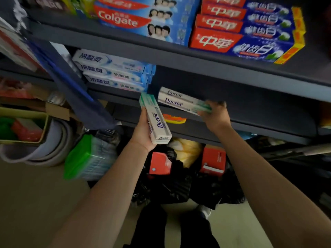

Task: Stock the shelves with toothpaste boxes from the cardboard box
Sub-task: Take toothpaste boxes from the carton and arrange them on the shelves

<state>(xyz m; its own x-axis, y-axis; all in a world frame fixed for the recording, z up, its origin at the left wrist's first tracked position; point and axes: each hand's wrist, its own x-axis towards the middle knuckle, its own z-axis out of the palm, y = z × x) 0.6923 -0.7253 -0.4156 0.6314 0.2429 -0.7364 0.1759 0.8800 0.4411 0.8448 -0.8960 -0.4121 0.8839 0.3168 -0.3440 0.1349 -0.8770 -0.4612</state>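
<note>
My left hand (143, 135) grips white "Doctor" toothpaste boxes (156, 120), held upright in front of the middle shelf (250, 111). My right hand (215, 115) holds the right end of two stacked white "Doctor" boxes (180, 102) lying on that shelf, fingers curled round their green end. To their left on the same shelf sits a stack of white-and-blue toothpaste boxes (111, 72). The shelf above (215, 63) carries Colgate boxes (143, 20) and red-and-blue boxes (241, 29). The cardboard box is not in view.
Black plastic bags (179, 185) with red cartons (160, 163) lie on the floor under the shelves. A green pack (86, 158) and stacked basins (44, 151) stand at left. A dark upright post (71, 77) slants across the left.
</note>
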